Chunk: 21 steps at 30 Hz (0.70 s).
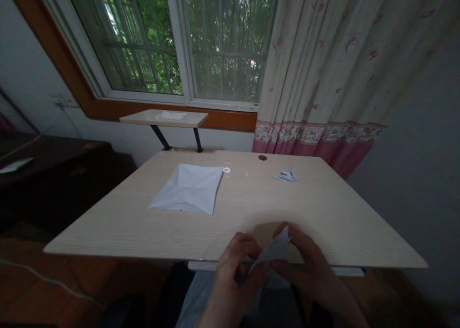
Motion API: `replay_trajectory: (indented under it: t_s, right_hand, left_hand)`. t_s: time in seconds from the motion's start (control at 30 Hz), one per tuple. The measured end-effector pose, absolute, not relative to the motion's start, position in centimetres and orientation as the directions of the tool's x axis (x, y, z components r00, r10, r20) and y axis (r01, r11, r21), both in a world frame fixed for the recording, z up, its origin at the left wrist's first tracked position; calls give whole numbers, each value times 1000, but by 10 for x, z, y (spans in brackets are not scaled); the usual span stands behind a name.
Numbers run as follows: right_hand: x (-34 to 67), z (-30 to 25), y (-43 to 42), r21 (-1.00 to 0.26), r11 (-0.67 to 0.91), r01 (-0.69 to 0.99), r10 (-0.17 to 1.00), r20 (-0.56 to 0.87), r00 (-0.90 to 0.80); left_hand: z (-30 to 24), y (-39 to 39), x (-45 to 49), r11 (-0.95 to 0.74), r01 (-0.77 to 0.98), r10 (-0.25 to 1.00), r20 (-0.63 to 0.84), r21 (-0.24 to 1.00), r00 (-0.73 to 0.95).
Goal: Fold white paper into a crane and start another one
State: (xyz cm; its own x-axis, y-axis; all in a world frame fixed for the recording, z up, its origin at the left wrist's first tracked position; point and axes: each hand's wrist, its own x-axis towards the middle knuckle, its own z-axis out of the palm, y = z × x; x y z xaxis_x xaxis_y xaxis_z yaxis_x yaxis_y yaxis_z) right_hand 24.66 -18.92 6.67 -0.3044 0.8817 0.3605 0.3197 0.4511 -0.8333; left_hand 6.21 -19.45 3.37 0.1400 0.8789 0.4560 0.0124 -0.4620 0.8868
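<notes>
Between my two hands, just over the near edge of the desk, is a folded piece of white paper (276, 250) with a pointed upper corner. My left hand (239, 265) pinches its left side, thumb toward me and fingers curled behind. On the other side, my right hand (305, 256) grips the paper near its tip, with the thumb low on the front. The lower part of the paper hangs in front of my lap and is dim. Farther back on the desk lies a creased square white sheet (190, 189), apart from both hands.
The pale wooden desk (323, 213) bears a small folded paper piece (285, 175) at the back right, a white ring (226, 170) and a cable hole (262, 158). A raised shelf (143, 117) holds some white paper (171, 114). A curtain (316, 78) hangs behind.
</notes>
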Motion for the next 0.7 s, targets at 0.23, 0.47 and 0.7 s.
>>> replay_trajectory:
  t_s: [0.23, 0.47, 0.7]
  right_hand:
    - [246, 75, -184, -759, 455, 465, 890, 370, -265]
    - [242, 63, -188, -890, 232, 393, 961, 148, -231]
    - [239, 46, -185, -996, -87, -5, 945, -81, -316]
  left_hand:
    - [42, -184, 49, -417, 416, 908, 390, 808, 151]
    - [31, -179, 52, -343, 291, 921, 380, 893, -80]
    - [26, -178, 53, -576, 257, 770, 621, 776, -147]
